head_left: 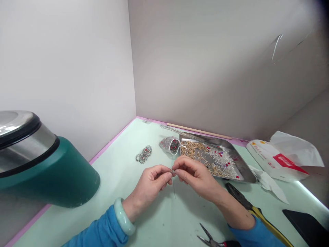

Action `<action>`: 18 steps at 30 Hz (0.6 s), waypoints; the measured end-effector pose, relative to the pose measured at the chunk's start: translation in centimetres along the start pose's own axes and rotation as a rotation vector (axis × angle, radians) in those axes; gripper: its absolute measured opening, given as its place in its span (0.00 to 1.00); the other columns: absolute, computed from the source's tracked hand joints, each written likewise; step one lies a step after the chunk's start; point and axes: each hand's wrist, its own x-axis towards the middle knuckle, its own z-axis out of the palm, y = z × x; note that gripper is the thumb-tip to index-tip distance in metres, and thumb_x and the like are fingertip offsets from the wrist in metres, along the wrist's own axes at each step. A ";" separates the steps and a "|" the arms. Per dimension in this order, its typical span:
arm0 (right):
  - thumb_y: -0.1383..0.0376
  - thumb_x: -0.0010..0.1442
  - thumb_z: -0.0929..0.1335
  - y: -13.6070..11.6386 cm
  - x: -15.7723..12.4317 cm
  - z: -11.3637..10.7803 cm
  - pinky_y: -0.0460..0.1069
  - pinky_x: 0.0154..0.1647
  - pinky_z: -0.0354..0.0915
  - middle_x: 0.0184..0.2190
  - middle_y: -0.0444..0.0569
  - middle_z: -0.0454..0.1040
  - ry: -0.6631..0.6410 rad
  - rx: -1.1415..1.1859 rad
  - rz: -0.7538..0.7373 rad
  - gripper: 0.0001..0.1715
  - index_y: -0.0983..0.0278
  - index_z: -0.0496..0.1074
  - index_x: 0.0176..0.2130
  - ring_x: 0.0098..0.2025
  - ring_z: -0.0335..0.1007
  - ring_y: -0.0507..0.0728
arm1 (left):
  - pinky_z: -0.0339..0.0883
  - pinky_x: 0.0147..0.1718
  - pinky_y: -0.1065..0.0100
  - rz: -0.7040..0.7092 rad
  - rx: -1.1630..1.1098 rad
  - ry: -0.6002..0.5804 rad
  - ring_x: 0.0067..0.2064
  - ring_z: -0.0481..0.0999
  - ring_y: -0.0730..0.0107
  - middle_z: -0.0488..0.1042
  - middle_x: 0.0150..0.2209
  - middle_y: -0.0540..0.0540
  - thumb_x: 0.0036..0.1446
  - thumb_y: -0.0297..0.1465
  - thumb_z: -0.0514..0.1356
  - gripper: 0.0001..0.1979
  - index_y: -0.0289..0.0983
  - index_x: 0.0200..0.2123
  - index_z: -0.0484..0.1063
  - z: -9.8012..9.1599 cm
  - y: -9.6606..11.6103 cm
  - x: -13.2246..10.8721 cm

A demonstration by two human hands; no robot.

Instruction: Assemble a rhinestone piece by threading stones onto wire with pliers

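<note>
My left hand (147,185) and my right hand (196,175) meet fingertip to fingertip above the table. Thumb and forefinger of each are closed in a pinch. Between them is a thin metal wire (174,189), its lower end hanging straight down. Whatever small part sits at its top is mostly covered by my fingertips. Just behind the right hand lies a metal tray (246,164) of gold, clear and red beads (218,156). Beyond the hands rests a small mesh pouch (166,144) with dark and red beads in it. A beaded chain (144,154) lies coiled to its left.
A large green flask (69,171) with a steel lid stands at left. Yellow-handled pliers (264,219) lie under my right forearm, smaller pliers (209,236) at the front edge. A tissue pack (275,161), black flat object (305,223), wires (177,131) and wooden rod (197,130) lie around.
</note>
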 end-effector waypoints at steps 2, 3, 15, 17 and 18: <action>0.70 0.59 0.63 -0.2 0.0 0.2 0.44 0.28 0.60 0.29 0.43 0.66 0.008 0.041 0.044 0.05 0.63 0.68 0.34 0.27 0.61 0.48 | 0.55 0.23 0.74 0.023 0.021 0.027 0.23 0.59 0.79 0.68 0.23 0.51 0.53 0.32 0.57 0.08 0.32 0.30 0.73 0.0 0.0 -0.1; 0.69 0.59 0.63 -0.3 0.0 0.3 0.44 0.27 0.59 0.28 0.42 0.66 0.007 0.073 0.072 0.04 0.63 0.68 0.33 0.26 0.61 0.48 | 0.55 0.23 0.74 0.033 0.032 0.040 0.23 0.59 0.79 0.68 0.23 0.51 0.53 0.31 0.57 0.08 0.32 0.30 0.73 0.1 0.0 -0.1; 0.62 0.54 0.67 -1.3 0.2 2.5 0.44 0.20 0.53 0.16 0.38 0.62 0.247 0.138 0.326 0.08 0.64 0.68 0.27 0.18 0.56 0.47 | 0.60 0.26 0.74 0.146 0.234 0.259 0.26 0.66 0.75 0.71 0.24 0.49 0.54 0.30 0.58 0.07 0.34 0.27 0.74 0.2 -0.4 -0.1; 0.61 0.54 0.67 -1.3 0.2 3.2 0.44 0.19 0.52 0.14 0.37 0.61 0.304 0.147 0.360 0.09 0.64 0.67 0.27 0.17 0.54 0.47 | 0.61 0.27 0.74 0.190 0.285 0.296 0.26 0.67 0.75 0.72 0.24 0.49 0.54 0.29 0.58 0.07 0.34 0.28 0.75 0.3 -0.6 -0.2; 0.60 0.54 0.68 -1.3 0.1 3.5 0.44 0.18 0.52 0.13 0.37 0.61 0.325 0.170 0.382 0.10 0.64 0.67 0.26 0.17 0.54 0.47 | 0.62 0.27 0.74 0.218 0.316 0.309 0.26 0.68 0.75 0.72 0.25 0.49 0.55 0.29 0.57 0.07 0.35 0.29 0.75 0.3 -0.7 -0.2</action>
